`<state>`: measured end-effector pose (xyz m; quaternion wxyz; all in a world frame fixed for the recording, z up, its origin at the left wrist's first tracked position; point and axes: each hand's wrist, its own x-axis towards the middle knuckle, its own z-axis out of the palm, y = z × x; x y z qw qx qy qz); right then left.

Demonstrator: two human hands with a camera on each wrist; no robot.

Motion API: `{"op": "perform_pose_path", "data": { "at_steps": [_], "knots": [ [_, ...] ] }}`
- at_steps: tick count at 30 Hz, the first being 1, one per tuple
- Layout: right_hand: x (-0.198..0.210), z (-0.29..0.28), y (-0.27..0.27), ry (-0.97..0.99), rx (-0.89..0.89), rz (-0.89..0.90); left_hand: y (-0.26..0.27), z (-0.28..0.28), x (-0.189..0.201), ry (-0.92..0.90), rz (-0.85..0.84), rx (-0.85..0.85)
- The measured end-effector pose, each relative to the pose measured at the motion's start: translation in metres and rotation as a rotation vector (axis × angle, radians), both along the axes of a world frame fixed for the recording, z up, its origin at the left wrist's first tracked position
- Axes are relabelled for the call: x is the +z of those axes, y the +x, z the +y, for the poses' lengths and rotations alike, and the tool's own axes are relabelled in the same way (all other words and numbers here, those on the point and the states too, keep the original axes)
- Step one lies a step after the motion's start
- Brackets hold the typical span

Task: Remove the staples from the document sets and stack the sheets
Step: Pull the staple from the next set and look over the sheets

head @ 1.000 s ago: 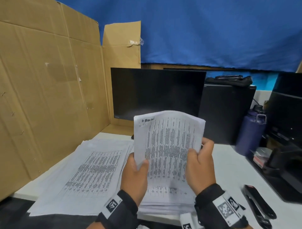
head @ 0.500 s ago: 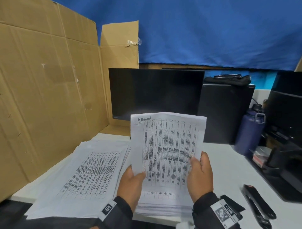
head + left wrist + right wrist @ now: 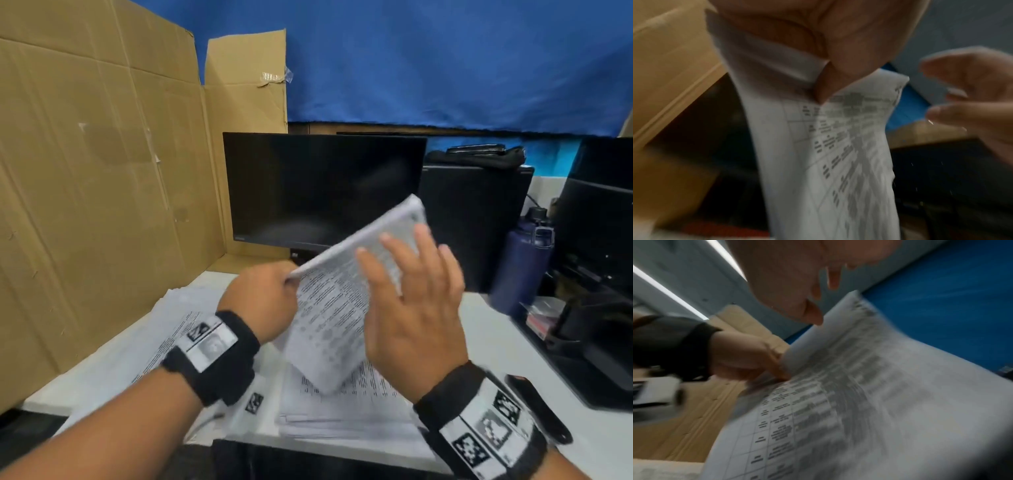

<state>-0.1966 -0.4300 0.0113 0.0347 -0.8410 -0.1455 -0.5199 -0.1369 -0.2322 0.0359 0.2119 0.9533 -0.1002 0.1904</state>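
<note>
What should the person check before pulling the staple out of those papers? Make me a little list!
1. Papers held firmly: ok. The left hand pinches the document set at its edge.
2. Other hand free for the tool: ok. The right hand is open with spread fingers beside the set.
3. Staple found: cannot tell. The pictures are blurred and no staple shows.
4. Tool within reach: cannot tell. A black tool lies on the desk by the right wrist, but whether it is a staple remover is unclear.
5. Place for loose sheets: ok. A paper stack lies under the hands.
</note>
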Motion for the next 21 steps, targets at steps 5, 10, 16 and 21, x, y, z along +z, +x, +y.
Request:
{"op": "perform_pose_path", "data": {
  "at_steps": [5,10,16,21],
  "knots": [
    [0.036,0.006,0.013,-0.107,-0.188,0.298,-0.026,-0.035,0.049,0.606,-0.247,-0.136],
    [0.046,-0.018,0.022,0.213,-0.136,0.521,-0.022,-0.023,0.050,0.416,-0.560,-0.006],
    [0.022,-0.045,0.037,1.003,0.257,0.563,-0.023,-0.010,0.002,-1.029,0.175,-0.132],
    [-0.011,-0.020,0.030,1.203,0.407,0.550,-0.008,-0.016,-0.042,-1.277,0.325,-0.129]
  ]
}}
